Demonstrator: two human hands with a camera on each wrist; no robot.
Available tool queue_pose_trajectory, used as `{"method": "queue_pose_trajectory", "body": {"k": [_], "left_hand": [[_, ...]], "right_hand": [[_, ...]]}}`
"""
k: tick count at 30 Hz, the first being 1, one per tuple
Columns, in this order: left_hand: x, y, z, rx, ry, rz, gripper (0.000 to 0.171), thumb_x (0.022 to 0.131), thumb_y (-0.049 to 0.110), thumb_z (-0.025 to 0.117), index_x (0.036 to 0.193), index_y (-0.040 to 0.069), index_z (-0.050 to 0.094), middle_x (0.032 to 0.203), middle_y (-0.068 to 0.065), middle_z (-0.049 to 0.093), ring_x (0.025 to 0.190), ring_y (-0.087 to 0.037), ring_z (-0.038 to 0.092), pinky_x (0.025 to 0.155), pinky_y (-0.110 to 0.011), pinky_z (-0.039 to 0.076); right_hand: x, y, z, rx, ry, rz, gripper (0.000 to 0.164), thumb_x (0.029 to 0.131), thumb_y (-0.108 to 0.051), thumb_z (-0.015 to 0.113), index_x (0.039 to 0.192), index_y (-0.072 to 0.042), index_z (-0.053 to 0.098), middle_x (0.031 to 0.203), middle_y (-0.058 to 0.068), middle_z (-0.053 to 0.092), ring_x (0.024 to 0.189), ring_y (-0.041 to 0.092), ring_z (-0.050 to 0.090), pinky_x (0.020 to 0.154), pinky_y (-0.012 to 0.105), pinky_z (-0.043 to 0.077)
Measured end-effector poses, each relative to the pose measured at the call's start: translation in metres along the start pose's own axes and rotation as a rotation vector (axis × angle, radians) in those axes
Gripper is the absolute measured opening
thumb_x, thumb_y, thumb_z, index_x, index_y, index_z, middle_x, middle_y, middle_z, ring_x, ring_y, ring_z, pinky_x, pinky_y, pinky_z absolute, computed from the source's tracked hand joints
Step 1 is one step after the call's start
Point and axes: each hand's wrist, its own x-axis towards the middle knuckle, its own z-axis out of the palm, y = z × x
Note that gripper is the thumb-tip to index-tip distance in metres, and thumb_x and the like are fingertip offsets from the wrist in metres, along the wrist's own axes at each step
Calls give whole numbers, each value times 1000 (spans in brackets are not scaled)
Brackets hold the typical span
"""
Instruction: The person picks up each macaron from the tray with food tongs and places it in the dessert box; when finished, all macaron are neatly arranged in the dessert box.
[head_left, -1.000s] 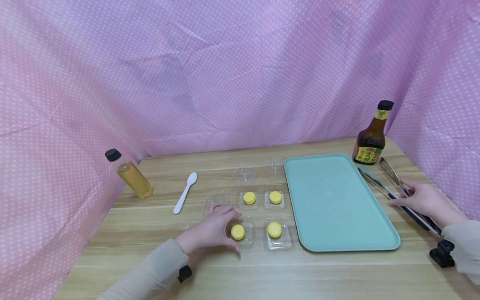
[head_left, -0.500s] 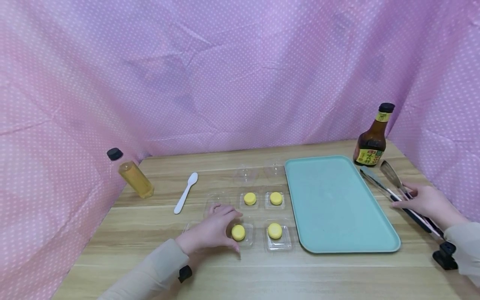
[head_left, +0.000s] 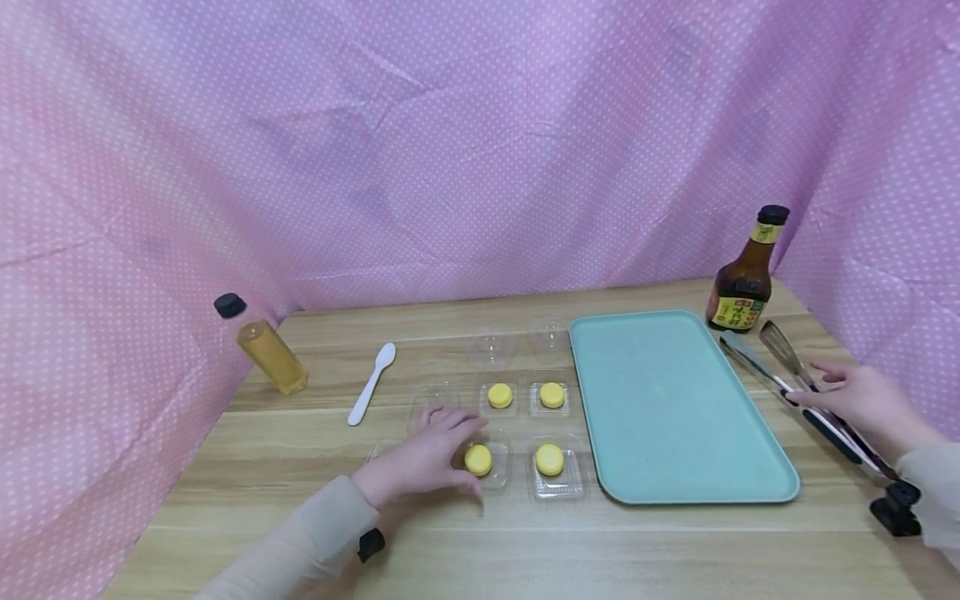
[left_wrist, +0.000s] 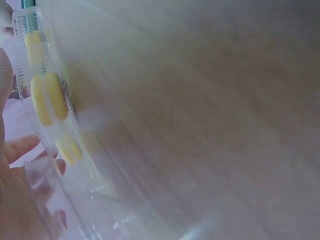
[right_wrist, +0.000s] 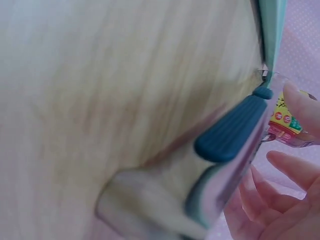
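Observation:
In the head view my left hand (head_left: 427, 458) lies over a clear plastic box (head_left: 498, 469) with a yellow macaron (head_left: 477, 460), thumb and forefinger spread on either side. The left wrist view shows the fingers apart beside the box and macaron (left_wrist: 49, 99); contact with the box is hard to tell. My right hand (head_left: 870, 404) hovers at the metal tongs (head_left: 825, 429) at the tray's right, thumb and fingers spread around them. In the right wrist view the dark grip of the tongs (right_wrist: 232, 127) shows beside the spread fingers, with no firm hold visible.
More macarons (head_left: 550, 460) sit in open clear boxes left of the teal tray (head_left: 675, 408). A brown sauce bottle (head_left: 741, 287) stands behind the tongs. Left are a white spoon (head_left: 372, 383) and a bottle of yellow liquid (head_left: 270, 354). A pink curtain (head_left: 480, 150) hangs behind.
My right hand has shifted slightly right, and its thumb and fingers look a little farther from the tongs. My left hand has barely moved. The tongs, boxes and tray keep their places.

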Motion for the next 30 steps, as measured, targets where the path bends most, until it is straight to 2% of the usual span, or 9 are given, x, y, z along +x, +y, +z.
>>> {"method": "queue_pose_trajectory", "body": {"k": [3,7,10,16,21,24,25,28,30], "left_hand": [[-1,-1,-1,7,43,14,82,72,48,75,135,3,47,136,-11,48,127,-26,43,110,-57,20],[-6,-3,-7,-8,97,10,76,74,42,75,134,2,49,134,-14,48,125,-30,44,107,-56,24],[-12,-6,-12,-34,120,-11,76,75,40,76,134,0,49,134,-16,48,125,-32,43,107,-56,25],[-25,-14,-17,-60,144,-57,75,76,38,76,136,2,47,136,-18,47,126,-32,44,108,-56,26],[-36,-23,-18,-63,139,-101,71,78,36,75,136,5,48,138,-17,46,128,-35,42,106,-56,29],[-44,-28,-18,-63,142,-111,69,77,34,77,134,5,50,136,-18,46,126,-38,42,103,-56,34],[-46,-30,-18,-53,149,-111,69,77,34,77,133,5,51,135,-17,47,125,-38,42,102,-56,36],[-53,-35,-18,-16,183,-96,68,74,32,79,130,3,53,131,-18,49,120,-37,46,98,-55,38],[-57,-39,-18,17,211,-85,68,73,33,80,128,3,55,129,-19,50,118,-36,48,97,-55,39]], "right_hand": [[-2,-4,-1,12,24,-8,87,87,-45,64,135,19,31,121,42,45,112,58,45,76,55,48],[-5,-14,-5,-37,66,-44,79,88,-43,64,130,20,39,115,44,51,100,57,52,64,43,52],[-6,-24,-5,-67,100,-68,76,88,-42,64,129,18,43,113,44,52,97,57,53,62,44,52],[-9,-41,3,-79,142,-159,66,89,-39,64,127,13,49,119,42,50,102,56,51,72,58,47],[-15,-55,13,-30,172,-260,61,86,-31,69,123,15,52,117,41,52,97,52,56,73,56,50],[-19,-64,19,-5,178,-302,58,84,-28,72,122,12,55,114,35,56,92,43,60,71,49,54],[-21,-67,20,-3,177,-312,57,83,-28,73,122,11,56,114,33,57,91,33,62,70,42,55],[-25,-78,24,-2,153,-320,56,83,-29,73,124,7,57,119,29,56,94,30,62,68,32,55],[-27,-84,27,6,128,-328,57,84,-29,72,125,6,56,122,29,55,97,31,61,71,34,56]]}}
